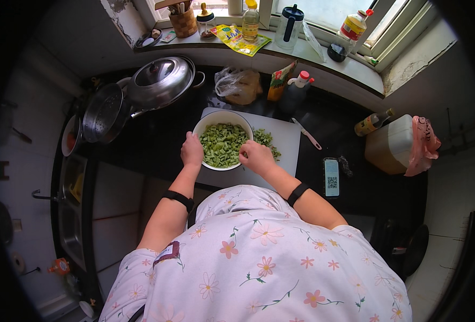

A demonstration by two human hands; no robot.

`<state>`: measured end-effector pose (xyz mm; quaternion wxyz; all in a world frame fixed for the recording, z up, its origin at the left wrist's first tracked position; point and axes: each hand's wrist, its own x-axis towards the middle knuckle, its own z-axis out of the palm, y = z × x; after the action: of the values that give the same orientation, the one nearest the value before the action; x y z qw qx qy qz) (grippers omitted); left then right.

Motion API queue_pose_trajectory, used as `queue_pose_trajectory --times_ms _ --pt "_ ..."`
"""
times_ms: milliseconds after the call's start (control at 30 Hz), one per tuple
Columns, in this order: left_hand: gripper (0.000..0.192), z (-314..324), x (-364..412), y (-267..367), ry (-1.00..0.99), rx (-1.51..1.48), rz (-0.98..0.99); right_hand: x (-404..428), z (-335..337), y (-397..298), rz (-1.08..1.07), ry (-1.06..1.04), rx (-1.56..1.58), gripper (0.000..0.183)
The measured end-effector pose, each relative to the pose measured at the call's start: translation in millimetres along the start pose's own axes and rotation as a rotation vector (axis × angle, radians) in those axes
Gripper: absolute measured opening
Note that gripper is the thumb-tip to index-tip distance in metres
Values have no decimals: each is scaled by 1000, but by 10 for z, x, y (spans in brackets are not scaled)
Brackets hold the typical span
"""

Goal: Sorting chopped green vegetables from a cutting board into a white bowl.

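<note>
A white enamel-look bowl full of chopped green vegetable pieces, perhaps beans, stands on a white cutting board. My left hand holds the bowl by its left side, thumb at the rim. At the right rim is my right hand, its fingers curled inward; whether they pinch the rim or some pieces is hidden. More chopped green pieces lie loose on the board, just right of the bowl and beyond my right hand.
A knife with a pale handle lies beside the board's right edge. Farther right are a phone and a large plastic container. A lidded steel wok and a steel colander stand left. Bottles and a plastic bag sit behind.
</note>
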<state>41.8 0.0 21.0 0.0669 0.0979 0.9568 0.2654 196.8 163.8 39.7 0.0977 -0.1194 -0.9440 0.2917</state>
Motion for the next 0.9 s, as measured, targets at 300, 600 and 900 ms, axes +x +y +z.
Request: queue_pose_trajectory --times_ms 300,600,900 --pt "30 30 13 -29 13 -6 15 -1 5 0 15 -3 13 10" --pt "30 19 3 -18 17 -8 14 -6 11 4 7 6 20 10" --pt "30 31 12 -27 12 -4 14 -12 18 18 9 -8 21 11"
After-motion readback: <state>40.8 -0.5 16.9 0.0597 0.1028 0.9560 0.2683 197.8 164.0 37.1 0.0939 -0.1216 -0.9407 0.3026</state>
